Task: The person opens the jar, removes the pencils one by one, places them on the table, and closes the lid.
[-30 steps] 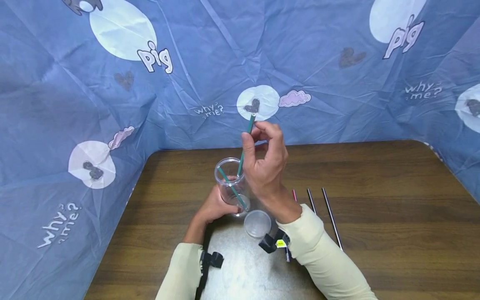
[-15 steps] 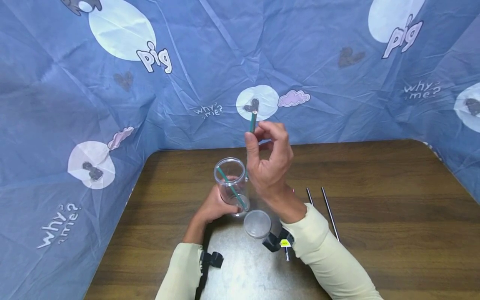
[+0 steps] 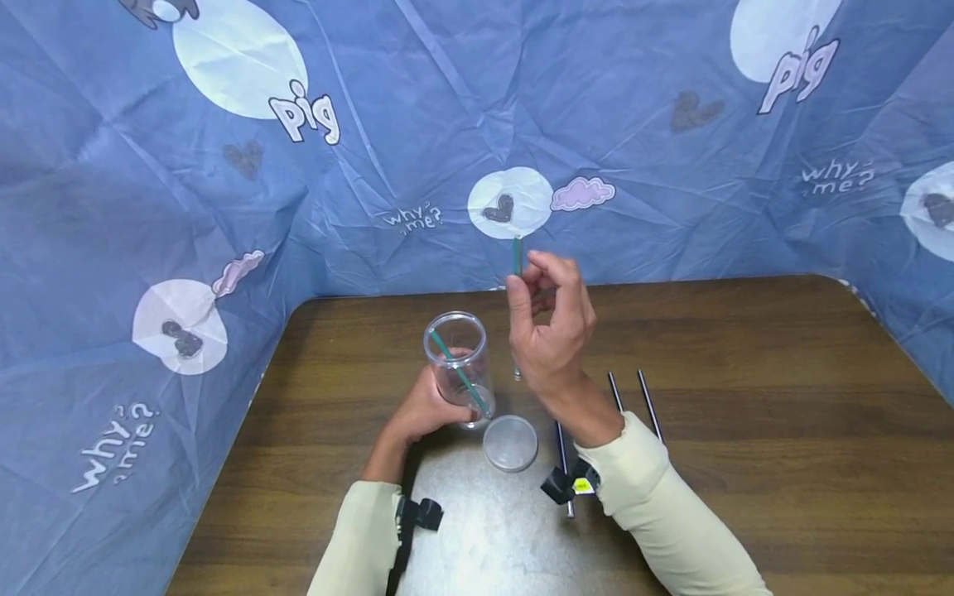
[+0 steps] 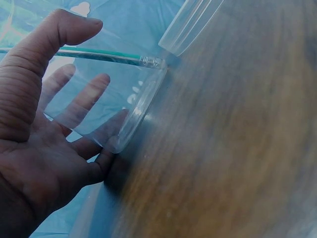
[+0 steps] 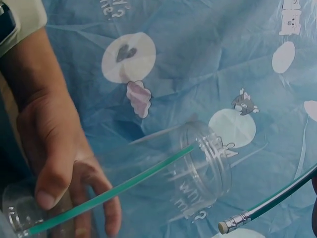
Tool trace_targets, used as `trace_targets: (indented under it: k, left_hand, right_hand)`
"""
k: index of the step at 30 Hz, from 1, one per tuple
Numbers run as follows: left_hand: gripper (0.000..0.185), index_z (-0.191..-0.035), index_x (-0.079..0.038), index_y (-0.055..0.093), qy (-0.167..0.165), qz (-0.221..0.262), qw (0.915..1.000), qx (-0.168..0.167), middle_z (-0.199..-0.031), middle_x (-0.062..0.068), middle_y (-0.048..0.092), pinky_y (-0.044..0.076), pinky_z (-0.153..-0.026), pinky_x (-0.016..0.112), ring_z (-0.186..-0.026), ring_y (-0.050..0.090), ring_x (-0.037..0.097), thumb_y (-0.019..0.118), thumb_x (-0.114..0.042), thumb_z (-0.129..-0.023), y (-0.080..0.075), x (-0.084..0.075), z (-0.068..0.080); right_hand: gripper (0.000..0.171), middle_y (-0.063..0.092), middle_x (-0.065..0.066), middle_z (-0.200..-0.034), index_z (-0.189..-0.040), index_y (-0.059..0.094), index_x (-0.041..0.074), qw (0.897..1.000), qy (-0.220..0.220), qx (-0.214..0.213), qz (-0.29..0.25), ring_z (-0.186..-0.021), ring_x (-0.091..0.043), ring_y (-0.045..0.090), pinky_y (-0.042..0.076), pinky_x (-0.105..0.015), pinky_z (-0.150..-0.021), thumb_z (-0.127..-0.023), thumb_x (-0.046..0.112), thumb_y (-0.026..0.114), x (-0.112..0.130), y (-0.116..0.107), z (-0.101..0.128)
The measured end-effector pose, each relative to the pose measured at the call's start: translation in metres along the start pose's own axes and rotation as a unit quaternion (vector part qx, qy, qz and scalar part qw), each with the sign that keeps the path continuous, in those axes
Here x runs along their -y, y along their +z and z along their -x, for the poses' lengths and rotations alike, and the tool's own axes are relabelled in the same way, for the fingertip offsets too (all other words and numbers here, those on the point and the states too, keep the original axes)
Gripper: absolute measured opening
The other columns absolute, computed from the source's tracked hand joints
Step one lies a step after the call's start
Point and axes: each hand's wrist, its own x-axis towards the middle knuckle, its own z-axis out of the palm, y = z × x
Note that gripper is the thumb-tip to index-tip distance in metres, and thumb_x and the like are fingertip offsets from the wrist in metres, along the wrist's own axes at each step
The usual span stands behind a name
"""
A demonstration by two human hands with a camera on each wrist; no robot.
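My left hand (image 3: 428, 406) grips a clear plastic jar (image 3: 460, 335) low on its side, thumb in front and fingers behind. The jar stands upright on the table. A green pencil (image 3: 460, 372) leans inside it, its eraser end at the bottom, as the left wrist view shows. To the right of the jar, my right hand (image 3: 555, 323) pinches a second green pencil (image 5: 277, 196) between thumb and fingers. That pencil is nearly upright in the head view, eraser end down, outside the jar and apart from its rim. In the right wrist view only fingertips show at the right edge.
A round clear lid (image 3: 510, 444) lies on the wooden table (image 3: 745, 397) just in front of the jar. Dark striped pencils (image 3: 650, 406) lie to the right, partly under my right forearm. A blue printed cloth (image 3: 633, 99) hangs around the table's back and sides.
My right hand has moved right and slightly down, carrying the green pencil from the jar's mouth to beside the jar. The left hand and jar have stayed put.
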Motion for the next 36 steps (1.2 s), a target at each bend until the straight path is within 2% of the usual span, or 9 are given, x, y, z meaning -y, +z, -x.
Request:
trace_targets:
  k: [3,10,17,19,22,26,31,36]
  left_hand:
    - [0.081,-0.133,0.007,0.046,0.0,-0.001,1.0,-0.003,-0.124,0.037,0.057,0.048,-0.098,0.033,-0.113,0.057,0.051,0.079,0.014,-0.06,0.0,0.0,0.0]
    - [0.08,-0.132,0.007,0.046,-0.008,-0.002,0.9999,-0.006,-0.121,0.029,0.062,0.05,-0.096,0.031,-0.112,0.059,0.048,0.078,0.016,-0.059,0.0,0.0,0.0]
    - [0.078,-0.132,0.01,0.045,-0.003,0.01,0.9999,0.0,-0.123,0.036,0.058,0.049,-0.094,0.03,-0.112,0.057,0.051,0.077,0.017,-0.061,0.001,0.001,-0.001]
    - [0.078,-0.131,0.008,0.045,-0.003,0.012,0.9999,0.0,-0.123,0.035,0.058,0.05,-0.094,0.03,-0.112,0.057,0.051,0.078,0.016,-0.061,0.001,0.0,0.0]
    - [0.077,-0.131,0.007,0.045,-0.007,0.012,0.9999,-0.001,-0.123,0.033,0.059,0.05,-0.094,0.031,-0.111,0.058,0.05,0.076,0.017,-0.061,0.001,-0.001,0.0]
    - [0.078,-0.132,0.008,0.044,-0.012,0.013,0.9998,-0.004,-0.123,0.033,0.059,0.051,-0.092,0.029,-0.111,0.057,0.052,0.073,0.02,-0.061,0.0,0.0,0.001]
    - [0.078,-0.132,0.008,0.044,-0.011,0.015,0.9998,-0.004,-0.123,0.032,0.06,0.052,-0.092,0.03,-0.11,0.058,0.05,0.074,0.017,-0.061,0.0,0.001,0.0]
    - [0.078,-0.132,0.006,0.045,-0.018,0.01,0.9998,-0.002,-0.124,0.032,0.06,0.052,-0.092,0.03,-0.109,0.06,0.048,0.075,0.017,-0.061,0.0,0.001,0.0]
  right_hand:
    - [0.023,0.058,-0.015,-0.081,-0.11,0.059,-0.003,1.0,0.002,0.005,0.008,-0.063,-0.022,0.058,0.047,-0.021,-0.052,-0.093,0.011,0.068,-0.003,-0.004,0.002]
    - [0.027,0.058,-0.016,-0.081,-0.11,0.06,-0.002,0.999,0.007,0.013,0.029,-0.065,-0.021,0.057,0.046,-0.017,-0.055,-0.096,0.02,0.065,-0.011,-0.013,0.006]
    - [0.027,0.059,-0.016,-0.082,-0.111,0.061,-0.001,0.998,0.019,0.024,0.058,-0.066,-0.023,0.057,0.045,-0.019,-0.055,-0.097,0.022,0.064,-0.02,-0.029,0.01]
    - [0.025,0.059,-0.016,-0.082,-0.111,0.061,-0.001,0.997,0.024,0.027,0.065,-0.067,-0.023,0.058,0.044,-0.02,-0.055,-0.096,0.019,0.065,-0.022,-0.034,0.011]
    - [0.023,0.06,-0.016,-0.083,-0.111,0.062,-0.001,0.996,0.032,0.036,0.074,-0.068,-0.024,0.059,0.045,-0.02,-0.056,-0.091,0.007,0.069,-0.025,-0.04,0.014]
    - [0.028,0.061,-0.017,-0.084,-0.112,0.062,-0.001,0.994,0.043,0.049,0.088,-0.069,-0.023,0.06,0.045,-0.017,-0.056,-0.085,-0.004,0.07,-0.029,-0.048,0.015]
    - [0.027,0.061,-0.016,-0.084,-0.112,0.061,-0.001,0.991,0.07,0.06,0.102,-0.069,-0.018,0.058,0.043,-0.012,-0.057,-0.087,-0.002,0.069,-0.037,-0.064,0.018]
    - [0.028,0.063,-0.015,-0.086,-0.114,0.061,-0.001,0.982,0.113,0.081,0.125,-0.073,-0.013,0.055,0.041,-0.008,-0.057,-0.088,0.0,0.07,-0.046,-0.084,0.023]
